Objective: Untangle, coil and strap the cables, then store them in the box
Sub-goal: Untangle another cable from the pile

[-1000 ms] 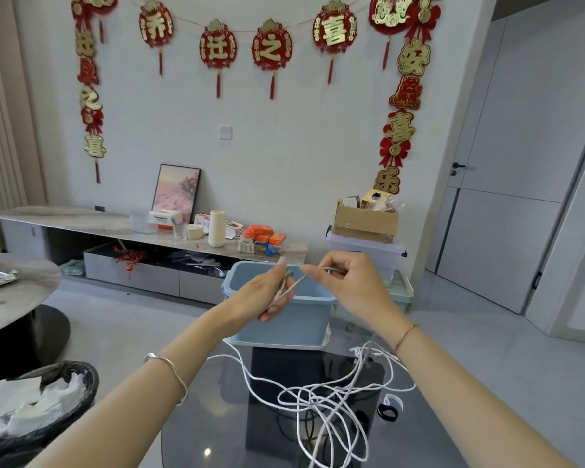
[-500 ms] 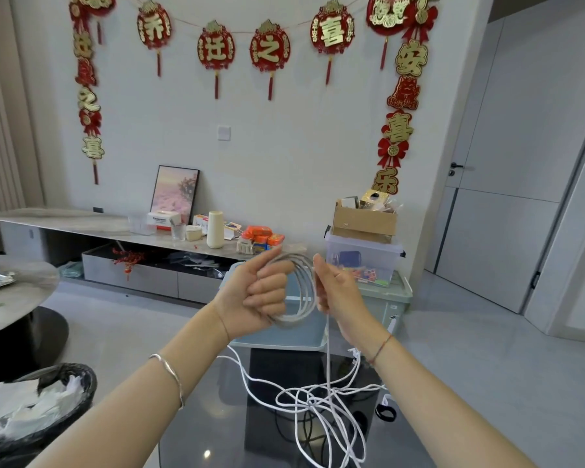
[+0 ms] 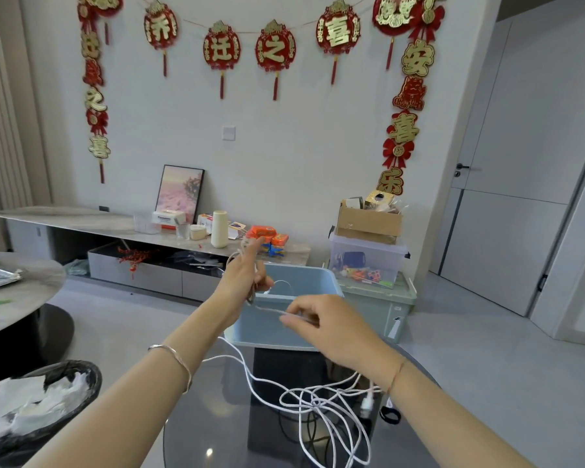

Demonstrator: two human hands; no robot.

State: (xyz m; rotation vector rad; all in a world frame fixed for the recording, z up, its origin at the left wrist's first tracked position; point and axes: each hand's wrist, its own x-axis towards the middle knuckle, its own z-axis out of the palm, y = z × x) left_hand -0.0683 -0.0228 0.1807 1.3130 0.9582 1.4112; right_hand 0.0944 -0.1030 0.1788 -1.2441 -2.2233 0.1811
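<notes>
Nearest, on the dark round glass desk (image 3: pixel 217 434), most of the thin white cable (image 3: pixel 321 405) lies as a loose tangle of crossing loops. A white plug end (image 3: pixel 367 405) sits at its right edge, with a small black strap loop (image 3: pixel 390 415) just beside that. By its look the cable is light, soft and limp, with a smooth jacket likely to slip through a slack pinch. It holds no shape of its own, so it is best taken a short run at a time, near where the strand leaves the heap, not by the plug (pulling there would probably tighten the crossings). One strand rises from the tangle's left side toward the hands.

Above the desk's far edge the right hand (image 3: pixel 321 327) pinches a taut length between thumb and fingertips. That length runs nearly level, angled slightly up and to the left. It ends at the left hand (image 3: pixel 244 282), raised higher, which grips a small coil of gathered turns (image 3: pixel 249 297) with its index finger extended upward. Motion blur hides how many turns there are. The coil hangs roughly upright, its long axis vertical.

Just behind both hands the light blue plastic box (image 3: pixel 331 282) stands open at the desk's far edge.
</notes>
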